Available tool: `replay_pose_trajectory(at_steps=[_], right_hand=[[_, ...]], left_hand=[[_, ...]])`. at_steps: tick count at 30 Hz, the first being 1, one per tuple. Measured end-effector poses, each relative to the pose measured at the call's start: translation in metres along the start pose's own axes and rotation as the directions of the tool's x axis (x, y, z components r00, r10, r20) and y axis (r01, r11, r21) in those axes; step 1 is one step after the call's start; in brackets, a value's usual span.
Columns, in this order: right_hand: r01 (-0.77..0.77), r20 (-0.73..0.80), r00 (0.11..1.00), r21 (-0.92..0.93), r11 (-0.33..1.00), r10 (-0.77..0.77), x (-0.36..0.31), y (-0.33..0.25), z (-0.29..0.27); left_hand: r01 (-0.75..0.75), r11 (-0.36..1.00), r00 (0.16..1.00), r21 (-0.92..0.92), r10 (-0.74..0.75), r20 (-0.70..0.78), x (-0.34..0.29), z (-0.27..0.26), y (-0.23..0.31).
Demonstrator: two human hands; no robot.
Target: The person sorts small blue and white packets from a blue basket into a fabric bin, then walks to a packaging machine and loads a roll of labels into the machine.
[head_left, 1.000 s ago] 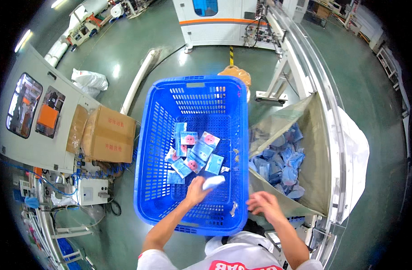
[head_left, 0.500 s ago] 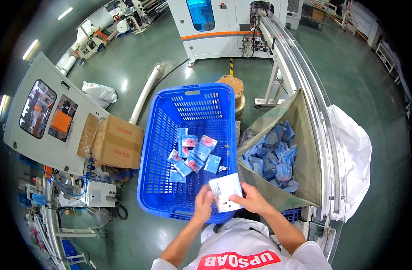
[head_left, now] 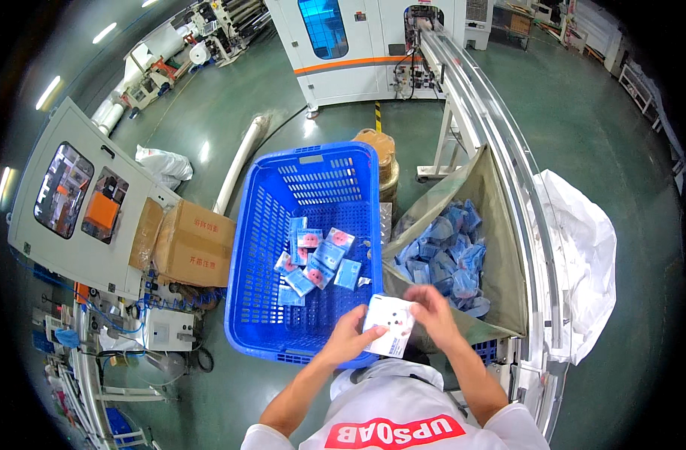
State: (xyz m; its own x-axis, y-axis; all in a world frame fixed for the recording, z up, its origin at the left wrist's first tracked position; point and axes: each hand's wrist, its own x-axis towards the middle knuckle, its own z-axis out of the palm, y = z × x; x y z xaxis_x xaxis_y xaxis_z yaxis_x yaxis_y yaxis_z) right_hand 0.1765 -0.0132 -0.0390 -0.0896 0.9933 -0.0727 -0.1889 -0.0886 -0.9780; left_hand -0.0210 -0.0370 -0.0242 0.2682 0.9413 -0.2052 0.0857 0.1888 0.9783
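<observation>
A flat white soft packet (head_left: 392, 322) with a small dotted face print is in front of my body, above the near right corner of the blue basket (head_left: 242, 339). My left hand (head_left: 347, 336) grips it from the left, its thumb lying across the front. At the packet's upper right edge is my right hand (head_left: 435, 319), its fingers curled and slightly blurred against the corner. Several small blue packets (head_left: 329, 255), some with pink round prints, lie loosely piled inside the basket. More blue packets (head_left: 454, 259) fill a greenish cloth bin (head_left: 500, 289) to the right.
A long metal conveyor (head_left: 500, 127) runs along the right from a white machine (head_left: 358, 71). Beyond it lies a large white sheet (head_left: 583, 270). Cardboard boxes (head_left: 195, 244) and a grey machine cabinet (head_left: 35, 232) stand left; a pale tube (head_left: 242, 161) lies on the floor.
The white packet has been turned round, so its face print has gone from the lower end to the upper. It shifted slightly right, and my right hand rose to its upper corner.
</observation>
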Motion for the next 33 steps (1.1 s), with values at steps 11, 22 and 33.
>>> replay_pose_trajectory(at_steps=[11, 22, 33], right_hand=[[0.216, 0.105, 0.972, -0.748, 0.628, -0.210, -0.034, -0.025, 0.015], [0.033, 0.216, 0.976, -0.253, 0.967, 0.023, -0.026, -0.060, 0.014], [0.498, 0.111, 0.703, -0.783, 0.374, -0.702, -0.002, -0.041, 0.025]], left_hand=[[-0.117, 0.774, 0.937, 0.622, 0.293, -0.188, -0.008, 0.031, 0.022], [-0.159, 0.923, 0.954, -0.351, 0.053, -0.294, -0.016, 0.035, 0.018], [-0.296, 0.692, 0.820, 0.659, 0.538, -0.195, 0.000, 0.045, 0.045]])
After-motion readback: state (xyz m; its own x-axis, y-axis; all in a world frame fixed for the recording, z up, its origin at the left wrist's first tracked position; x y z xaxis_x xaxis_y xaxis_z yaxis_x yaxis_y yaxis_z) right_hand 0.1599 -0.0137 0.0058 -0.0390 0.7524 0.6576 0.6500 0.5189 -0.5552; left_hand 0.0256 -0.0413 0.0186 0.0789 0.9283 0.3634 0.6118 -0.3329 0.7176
